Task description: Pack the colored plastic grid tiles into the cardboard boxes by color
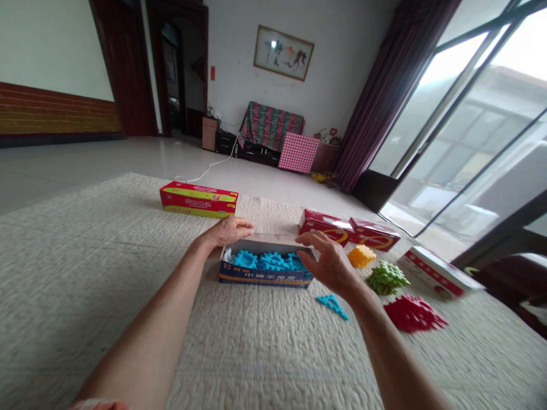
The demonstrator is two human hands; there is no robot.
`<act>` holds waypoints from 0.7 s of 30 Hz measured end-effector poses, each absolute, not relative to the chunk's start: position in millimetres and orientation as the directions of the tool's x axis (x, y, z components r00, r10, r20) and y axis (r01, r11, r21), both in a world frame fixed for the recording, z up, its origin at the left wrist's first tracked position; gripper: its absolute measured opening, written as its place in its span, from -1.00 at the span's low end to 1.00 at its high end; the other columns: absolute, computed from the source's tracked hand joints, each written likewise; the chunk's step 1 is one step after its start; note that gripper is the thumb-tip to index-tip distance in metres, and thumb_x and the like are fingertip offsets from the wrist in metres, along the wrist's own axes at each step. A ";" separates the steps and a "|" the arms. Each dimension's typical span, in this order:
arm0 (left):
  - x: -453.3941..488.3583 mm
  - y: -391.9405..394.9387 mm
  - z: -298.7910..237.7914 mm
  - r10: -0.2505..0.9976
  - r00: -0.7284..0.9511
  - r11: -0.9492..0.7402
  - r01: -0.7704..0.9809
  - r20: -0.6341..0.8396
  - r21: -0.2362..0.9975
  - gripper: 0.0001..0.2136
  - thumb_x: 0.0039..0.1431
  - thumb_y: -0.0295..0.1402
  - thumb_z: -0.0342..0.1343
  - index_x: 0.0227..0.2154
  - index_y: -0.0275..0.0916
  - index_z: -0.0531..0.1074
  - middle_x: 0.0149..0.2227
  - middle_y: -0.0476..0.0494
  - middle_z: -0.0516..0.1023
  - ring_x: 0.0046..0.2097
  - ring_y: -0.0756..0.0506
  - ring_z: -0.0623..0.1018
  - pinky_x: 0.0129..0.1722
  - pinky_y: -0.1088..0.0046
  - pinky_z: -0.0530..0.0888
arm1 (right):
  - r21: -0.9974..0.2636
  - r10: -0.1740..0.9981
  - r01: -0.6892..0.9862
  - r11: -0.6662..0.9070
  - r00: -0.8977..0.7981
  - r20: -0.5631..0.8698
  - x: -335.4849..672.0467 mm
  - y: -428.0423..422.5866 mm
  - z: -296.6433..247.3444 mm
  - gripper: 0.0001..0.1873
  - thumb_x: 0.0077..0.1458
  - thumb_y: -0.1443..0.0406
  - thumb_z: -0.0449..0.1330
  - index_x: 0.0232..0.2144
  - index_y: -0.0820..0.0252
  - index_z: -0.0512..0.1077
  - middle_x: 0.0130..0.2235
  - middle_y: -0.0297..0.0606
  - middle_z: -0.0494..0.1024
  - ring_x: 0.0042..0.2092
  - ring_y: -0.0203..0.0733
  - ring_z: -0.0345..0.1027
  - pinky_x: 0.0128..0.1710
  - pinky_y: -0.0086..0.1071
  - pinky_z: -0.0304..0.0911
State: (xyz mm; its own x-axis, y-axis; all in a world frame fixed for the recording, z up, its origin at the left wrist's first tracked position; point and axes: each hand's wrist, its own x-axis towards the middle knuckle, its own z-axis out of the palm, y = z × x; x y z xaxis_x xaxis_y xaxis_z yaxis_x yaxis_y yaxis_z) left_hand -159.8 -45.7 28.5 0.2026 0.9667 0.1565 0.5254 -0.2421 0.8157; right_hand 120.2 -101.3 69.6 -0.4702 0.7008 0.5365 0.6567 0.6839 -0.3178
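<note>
A blue cardboard box lies open on a cream quilted cover, filled with several blue toothed plastic pieces. My left hand rests on the box's far left corner, fingers curled over the edge of its raised lid flap. My right hand grips the flap's right end at the box's right side. One loose blue triangular piece lies just right of the box, below my right wrist.
A closed red and yellow box lies further back on the left. Two red boxes and a white-red box sit at the right, with orange, green and red piles of pieces. A big window runs along the right.
</note>
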 end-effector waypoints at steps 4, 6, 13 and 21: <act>-160.1 -43.9 25.5 0.967 0.194 -0.243 0.535 0.163 0.809 -0.59 0.00 -0.20 0.11 -0.10 -0.29 0.54 -0.16 -0.15 0.65 -0.08 -0.16 0.60 -0.05 0.41 0.47 | -0.346 0.758 0.727 0.593 -0.360 0.544 162.5 -111.9 60.9 -0.86 0.10 0.31 0.12 -0.28 0.15 0.46 -0.27 -0.24 0.54 -0.23 -0.17 0.43 -0.19 -0.24 0.33; -160.8 -42.1 23.2 0.967 0.197 -0.241 0.523 0.159 0.818 -0.58 -0.01 -0.20 0.12 -0.09 -0.29 0.53 -0.18 -0.16 0.65 -0.09 -0.15 0.60 -0.05 0.42 0.47 | -0.364 0.816 0.767 0.528 -0.339 0.468 182.3 -114.5 47.7 -0.86 0.08 0.31 0.13 -0.29 0.16 0.46 -0.29 -0.23 0.54 -0.25 -0.16 0.44 -0.22 -0.23 0.34; -162.5 -38.7 21.3 0.969 0.209 -0.227 0.536 0.133 0.813 -0.60 0.01 -0.22 0.12 -0.10 -0.26 0.54 -0.18 -0.13 0.66 -0.09 -0.14 0.60 -0.04 0.41 0.46 | -0.336 0.917 0.854 0.398 -0.366 0.157 215.5 -121.1 -4.9 -0.64 -0.11 0.44 0.20 -0.18 0.13 0.47 -0.18 -0.17 0.55 -0.22 -0.12 0.47 -0.23 -0.23 0.38; -156.3 -43.5 21.7 0.982 0.132 -0.185 0.496 0.137 0.849 -0.66 -0.05 -0.28 0.14 -0.17 -0.21 0.57 -0.22 -0.11 0.67 -0.15 -0.15 0.61 -0.15 0.42 0.49 | -0.268 0.933 0.894 0.359 -0.355 0.068 207.3 -125.6 -2.1 -0.72 -0.11 0.45 0.17 -0.28 0.20 0.52 -0.27 -0.17 0.53 -0.27 -0.14 0.42 -0.21 -0.30 0.30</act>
State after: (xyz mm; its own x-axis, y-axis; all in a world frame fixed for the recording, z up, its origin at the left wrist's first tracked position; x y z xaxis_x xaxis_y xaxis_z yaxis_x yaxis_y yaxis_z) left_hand -156.3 -43.5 21.7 0.1321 0.9817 0.1371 0.4955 -0.1852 0.8486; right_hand 207.3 -125.6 -2.1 -0.3545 0.9326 0.0677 0.8940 0.3593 -0.2677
